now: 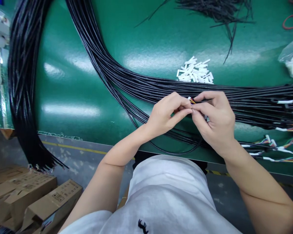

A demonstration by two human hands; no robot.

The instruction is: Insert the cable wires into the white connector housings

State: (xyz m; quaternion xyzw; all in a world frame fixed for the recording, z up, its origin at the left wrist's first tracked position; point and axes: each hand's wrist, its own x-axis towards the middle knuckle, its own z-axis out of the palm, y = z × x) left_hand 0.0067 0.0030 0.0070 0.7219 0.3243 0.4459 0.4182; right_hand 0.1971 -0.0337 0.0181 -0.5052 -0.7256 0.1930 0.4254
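- Glossy green work surface (146, 45), spread around and beneath the fingers; I survey it remotely through the head view.
- Small white connector (189, 98) with thin red, yellow and dark wires (192, 101): at the fingertips, its white end showing just above them.
- Left hand (167, 113): thumb and forefinger pinched on that wired end.
- Right hand (213, 117): thumb and fingers closed on it from the opposite side. Which strand each grips, I cannot tell.
- Chief hazard, in my judgement: opposed pulling between both pinches could strain a wire or loosen it from the connector. Covering fingertips could also hide a misplaced strand.
- Long bundle of slim black round cables (141, 81), passing under and beyond the fingers: a wrist might snag one, lying so close.
- Loose black cable loop (174, 153), bodyward of the fingers, near the edge: clothing could catch it.
- Heap of small white plastic pieces (195, 71), just beyond the fingers: a careless outward sweep could scatter it.
- White-sleeved multicoloured wire ends (280, 148), right of the fingers: a dragging forearm might tangle them.
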